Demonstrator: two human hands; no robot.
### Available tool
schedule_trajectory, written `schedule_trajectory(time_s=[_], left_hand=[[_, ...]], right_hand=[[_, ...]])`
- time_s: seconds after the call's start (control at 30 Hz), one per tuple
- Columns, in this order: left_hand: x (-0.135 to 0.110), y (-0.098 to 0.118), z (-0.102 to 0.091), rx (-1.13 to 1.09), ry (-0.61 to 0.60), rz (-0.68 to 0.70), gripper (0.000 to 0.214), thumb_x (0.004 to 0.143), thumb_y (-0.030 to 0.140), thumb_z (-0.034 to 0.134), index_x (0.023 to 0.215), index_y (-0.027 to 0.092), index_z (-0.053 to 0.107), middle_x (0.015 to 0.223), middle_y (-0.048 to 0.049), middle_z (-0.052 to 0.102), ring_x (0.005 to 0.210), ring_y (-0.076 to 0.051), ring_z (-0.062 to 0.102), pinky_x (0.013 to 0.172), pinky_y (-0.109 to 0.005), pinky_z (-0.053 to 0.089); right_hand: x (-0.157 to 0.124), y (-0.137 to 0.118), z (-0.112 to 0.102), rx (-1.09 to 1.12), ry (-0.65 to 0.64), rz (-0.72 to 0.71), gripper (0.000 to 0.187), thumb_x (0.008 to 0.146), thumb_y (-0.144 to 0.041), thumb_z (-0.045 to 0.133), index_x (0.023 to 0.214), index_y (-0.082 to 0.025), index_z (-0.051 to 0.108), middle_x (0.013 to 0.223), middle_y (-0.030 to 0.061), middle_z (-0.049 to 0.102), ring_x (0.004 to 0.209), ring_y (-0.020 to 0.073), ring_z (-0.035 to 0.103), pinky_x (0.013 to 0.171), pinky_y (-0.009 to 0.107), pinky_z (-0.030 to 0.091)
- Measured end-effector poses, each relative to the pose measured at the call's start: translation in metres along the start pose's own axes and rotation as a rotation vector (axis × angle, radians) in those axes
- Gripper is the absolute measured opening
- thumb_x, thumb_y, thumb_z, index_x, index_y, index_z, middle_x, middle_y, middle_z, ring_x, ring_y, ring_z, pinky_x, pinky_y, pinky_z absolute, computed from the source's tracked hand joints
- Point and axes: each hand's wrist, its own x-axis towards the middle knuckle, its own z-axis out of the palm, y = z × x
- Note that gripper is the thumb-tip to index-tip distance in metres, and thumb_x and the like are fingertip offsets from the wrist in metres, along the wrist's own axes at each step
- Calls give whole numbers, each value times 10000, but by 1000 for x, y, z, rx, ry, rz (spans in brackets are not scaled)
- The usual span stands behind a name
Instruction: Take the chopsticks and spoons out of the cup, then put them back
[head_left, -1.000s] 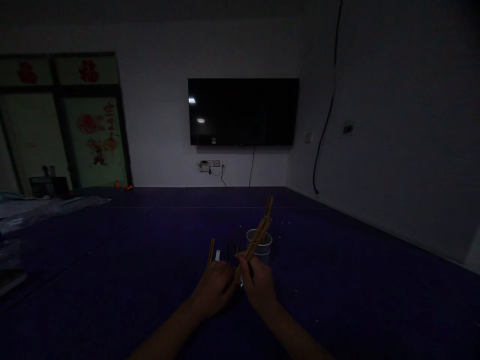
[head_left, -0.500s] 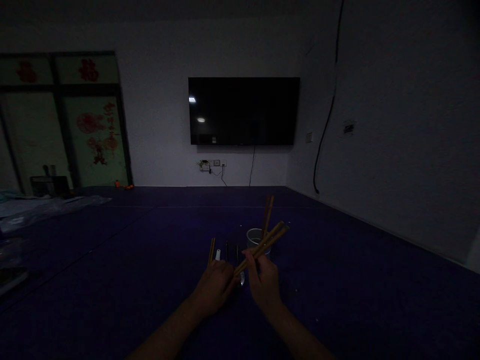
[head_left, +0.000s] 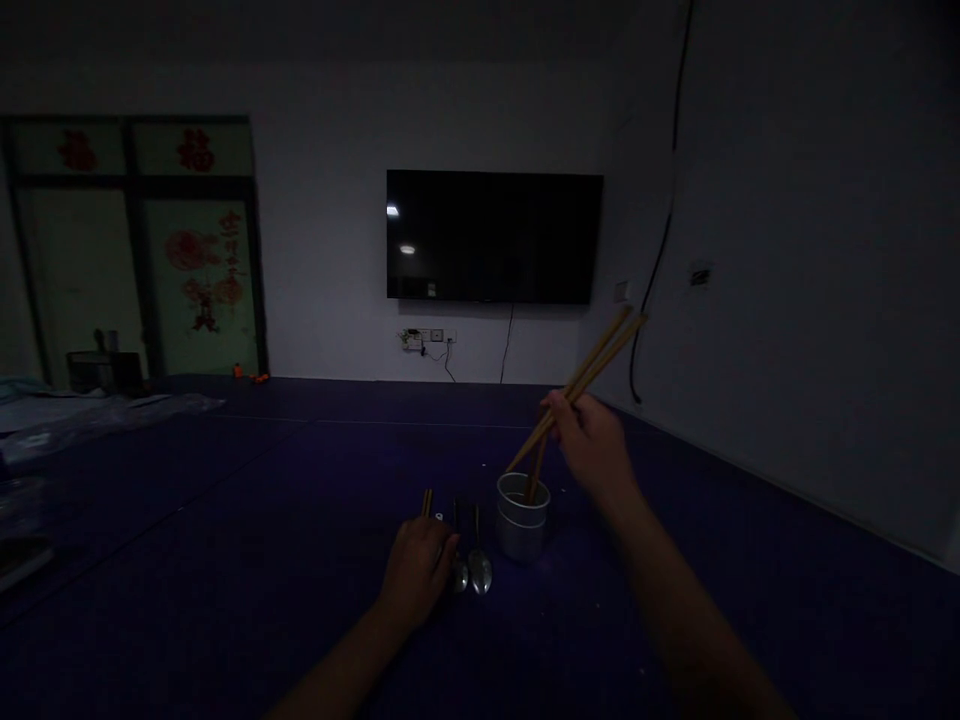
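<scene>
My right hand [head_left: 596,450] is closed round a pair of wooden chopsticks [head_left: 600,352], held slanted with their lower tips just over the rim of a grey metal-looking cup [head_left: 523,530]. More chopsticks [head_left: 535,475] stand in that cup, leaning on its rim. My left hand [head_left: 416,562] lies low on the purple surface, fingers curled over the utensils; what they grip is hidden. Past its knuckles stick out the ends of another pair of chopsticks [head_left: 427,502] and a white handle tip [head_left: 439,517]. Right of it lie two spoons, one nearer [head_left: 460,575] and partly covered, the other [head_left: 481,572] fully visible.
The purple surface [head_left: 337,460] runs back to the wall, where a black television [head_left: 495,237] hangs above sockets [head_left: 436,336]. Clear plastic sheeting [head_left: 127,418] lies at the left. Small orange items [head_left: 259,378] sit near the door. The room is dim.
My right hand has lifted its chopsticks up and to the right, from beside my left hand to above the cup. My left hand has shifted slightly left, uncovering more of the spoons.
</scene>
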Motion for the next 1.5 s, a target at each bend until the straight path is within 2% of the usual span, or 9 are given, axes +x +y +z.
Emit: schedule_trajectory(time_s=[0.1, 0.23, 0.4, 0.6, 0.83, 1.17, 1.5], left_hand=[[1, -2, 3, 9, 20, -28, 347, 956, 318, 292, 807, 181, 574, 795, -62, 643, 759, -197, 578, 698, -332, 407], [0, -1, 5, 7, 27, -42, 338, 951, 302, 305, 779, 189, 574, 772, -53, 647, 755, -188, 587, 712, -319, 407], [-1, 1, 2, -34, 14, -73, 325, 947, 323, 315, 826, 199, 590, 793, -49, 659, 774, -188, 594, 733, -317, 410], [-1, 1, 0, -78, -16, -83, 303, 935, 318, 333, 849, 200, 598, 824, -54, 667, 813, -199, 598, 761, -336, 409], [-2, -1, 1, -83, -32, -69, 306, 931, 316, 334, 848, 195, 601, 818, -60, 664, 813, -204, 596, 744, -344, 415], [-2, -1, 2, -103, -51, -43, 290, 922, 308, 353, 839, 198, 608, 808, -58, 667, 804, -195, 599, 747, -337, 420], [-1, 0, 0, -107, -85, -55, 290, 918, 307, 355, 812, 197, 602, 805, -54, 667, 803, -198, 603, 731, -331, 417]], right_hand=[[25, 3, -15, -126, -154, 66, 413, 857, -524, 437, 781, -166, 629, 530, -18, 547, 462, 130, 514, 489, 243, 388], [28, 20, -20, -219, -214, 166, 330, 869, -410, 435, 792, -160, 636, 566, 1, 595, 468, 135, 536, 485, 236, 383], [22, 40, -14, -361, -293, 191, 310, 877, -364, 455, 707, -167, 624, 587, 25, 629, 518, 145, 581, 497, 228, 376], [19, 55, 0, -383, -510, 290, 268, 888, -284, 467, 743, -133, 634, 643, 51, 665, 531, 129, 605, 503, 202, 402], [11, 73, 16, -384, -616, 354, 250, 879, -235, 499, 698, -130, 635, 641, 58, 679, 479, 107, 594, 463, 175, 403], [10, 86, 14, -416, -692, 402, 233, 839, -217, 553, 649, -128, 655, 605, 53, 674, 532, 118, 624, 472, 161, 413], [8, 86, 13, -457, -727, 426, 188, 803, -197, 580, 657, -127, 677, 554, 37, 654, 483, 114, 600, 451, 163, 402]])
